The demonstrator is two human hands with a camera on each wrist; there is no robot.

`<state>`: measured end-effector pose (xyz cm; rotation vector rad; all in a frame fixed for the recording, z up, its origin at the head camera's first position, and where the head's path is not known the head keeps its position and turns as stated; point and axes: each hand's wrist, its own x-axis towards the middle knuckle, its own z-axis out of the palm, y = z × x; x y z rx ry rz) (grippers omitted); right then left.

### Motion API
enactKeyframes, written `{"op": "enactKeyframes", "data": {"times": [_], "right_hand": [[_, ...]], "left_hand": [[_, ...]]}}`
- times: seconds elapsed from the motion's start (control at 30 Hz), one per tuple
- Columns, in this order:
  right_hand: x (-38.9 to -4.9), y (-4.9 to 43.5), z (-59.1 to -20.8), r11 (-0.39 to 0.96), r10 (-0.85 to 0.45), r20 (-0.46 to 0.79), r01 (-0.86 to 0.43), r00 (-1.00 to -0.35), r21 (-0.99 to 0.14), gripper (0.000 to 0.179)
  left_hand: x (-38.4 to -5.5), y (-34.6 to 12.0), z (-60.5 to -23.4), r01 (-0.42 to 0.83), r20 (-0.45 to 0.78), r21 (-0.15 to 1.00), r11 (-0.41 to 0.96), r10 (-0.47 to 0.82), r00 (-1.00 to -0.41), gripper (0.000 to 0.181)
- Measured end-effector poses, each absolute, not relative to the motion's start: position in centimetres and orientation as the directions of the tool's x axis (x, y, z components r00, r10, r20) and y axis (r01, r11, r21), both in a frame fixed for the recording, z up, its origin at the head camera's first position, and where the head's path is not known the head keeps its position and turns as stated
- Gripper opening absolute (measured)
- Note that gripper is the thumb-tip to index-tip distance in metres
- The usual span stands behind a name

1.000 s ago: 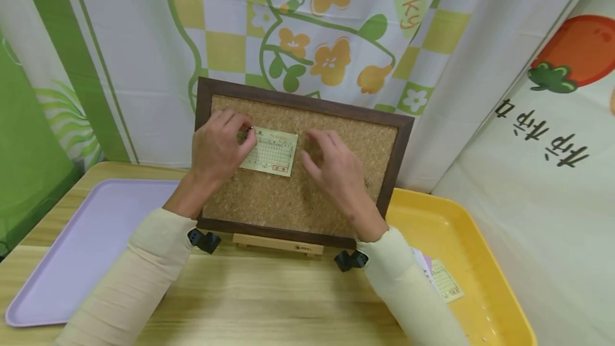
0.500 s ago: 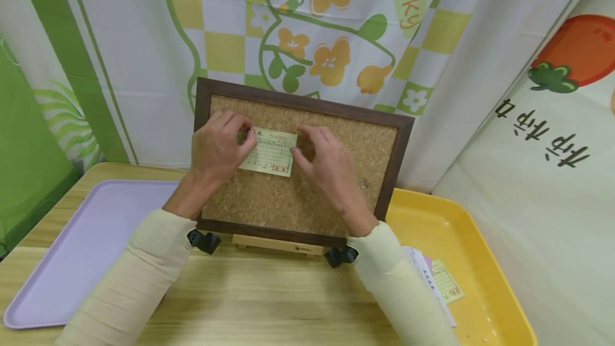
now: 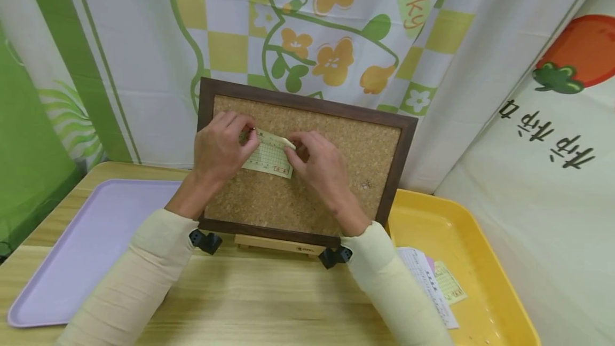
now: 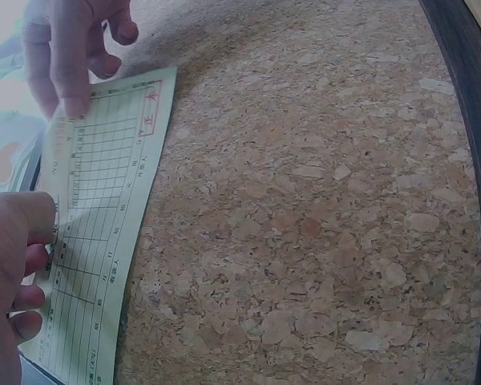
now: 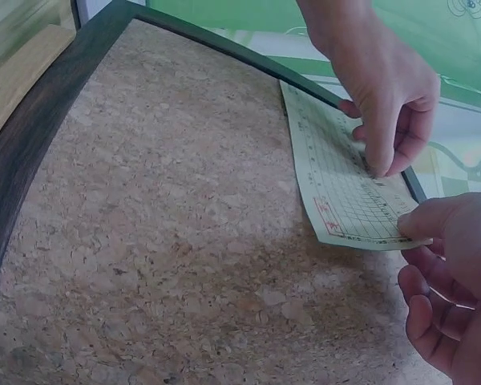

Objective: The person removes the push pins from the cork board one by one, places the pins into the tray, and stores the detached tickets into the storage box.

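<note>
A pale green receipt slip (image 3: 269, 155) with a printed grid and red stamp lies against a cork board (image 3: 307, 202) in a dark wooden frame. My left hand (image 3: 221, 146) pinches a tiny shiny pin at the slip's upper edge, mostly hidden by the fingertips. At the slip's upper right corner, my right hand (image 3: 322, 167) pinches the paper between thumb and fingers, and that corner bends up off the cork. In the right wrist view the slip (image 5: 337, 176) stands partly away from the board, with the left hand (image 5: 385, 96) above it.
Small shiny bits (image 3: 366, 185), perhaps pins, sit on the board's right side. A wooden stand (image 3: 278, 243) supports the board. A lilac tray (image 3: 96, 244) lies left; a yellow tray (image 3: 451, 218) with several paper slips (image 3: 425, 282) stands right. A patterned curtain (image 3: 144, 41) hangs behind.
My right hand has moved left to the slip and now pinches its upper right corner, which has bent up. The left hand has stayed in place.
</note>
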<state>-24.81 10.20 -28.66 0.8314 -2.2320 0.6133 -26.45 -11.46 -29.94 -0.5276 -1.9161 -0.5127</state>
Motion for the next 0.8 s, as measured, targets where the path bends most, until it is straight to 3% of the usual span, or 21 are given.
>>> {"op": "enactKeyframes", "data": {"times": [0.6,0.8], "right_hand": [[-23.5,10.7,-28.4,0.599,-0.395,0.736,-0.761,-0.55,-0.247,0.013],[-22.5,11.4,-28.4,0.577,-0.392,0.718,-0.762,-0.575,-0.294,0.013]], "left_hand": [[-25.5,-11.3,-29.6,0.59,0.924,0.096,0.802,0.148,-0.352,0.006],[-24.4,-11.3,-29.4,0.617,0.919,0.088,0.782,0.175,-0.353,0.007]]}}
